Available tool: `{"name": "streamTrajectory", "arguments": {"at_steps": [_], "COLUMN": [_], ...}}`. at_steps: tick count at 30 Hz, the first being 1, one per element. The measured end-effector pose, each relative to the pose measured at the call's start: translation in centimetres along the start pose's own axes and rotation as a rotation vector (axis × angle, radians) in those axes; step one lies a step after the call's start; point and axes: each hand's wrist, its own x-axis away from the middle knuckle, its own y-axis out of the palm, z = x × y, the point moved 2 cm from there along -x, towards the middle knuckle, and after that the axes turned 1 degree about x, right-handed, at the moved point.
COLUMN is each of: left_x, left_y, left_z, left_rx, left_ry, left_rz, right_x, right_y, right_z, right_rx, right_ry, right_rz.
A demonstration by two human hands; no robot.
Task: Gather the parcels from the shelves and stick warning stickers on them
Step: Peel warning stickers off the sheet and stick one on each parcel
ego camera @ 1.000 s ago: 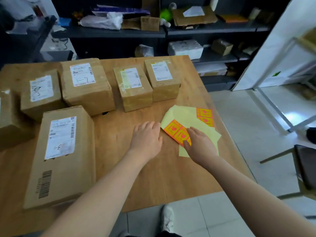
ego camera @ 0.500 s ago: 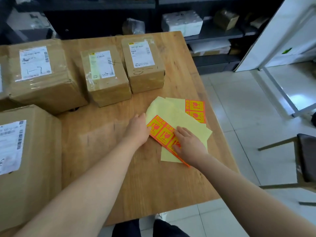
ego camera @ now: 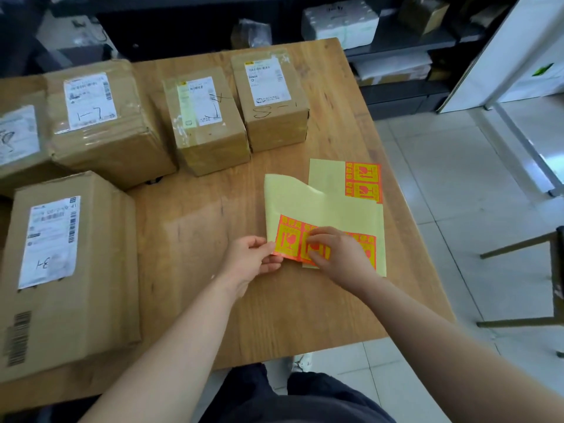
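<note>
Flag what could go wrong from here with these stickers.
1. The left hand pinches the top sticker sheet by its corner while the right hand presses on the stickers. A sticker may tear or fold onto itself.
2. The lower sheet lies loose beneath, near the right edge of the table. Tugging could drag it off.

The table (ego camera: 305, 300) is matt grained wood. The parcels (ego camera: 210, 126) are brown cardboard with glossy tape and white paper labels. Beside them, the sticker sheet (ego camera: 323, 206) is smooth yellow paper.
</note>
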Motion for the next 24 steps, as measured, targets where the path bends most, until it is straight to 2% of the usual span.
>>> {"name": "streamTrajectory", "arguments": {"at_steps": [7, 16, 24], "left_x": [2.1, 3.4, 3.8], "left_y": [0.3, 0.6, 0.7], "left_z": [-2.8, -3.5, -3.6], "left_rx": [0.118, 0.086, 0.095], "left_ry": [-0.014, 0.038, -0.008], "left_rz": [0.084, 0.042, 0.041], "right_x": [1.2, 2.6, 2.9], "right_y": [2.2, 2.7, 2.9], "right_z": [-1.7, -2.0, -1.8], "right_rx": [-0.116, -0.193, -0.245], "right_ry": [-0.031, 0.056, 0.097], "right_rz": [0.000, -0.023, -0.017]}}
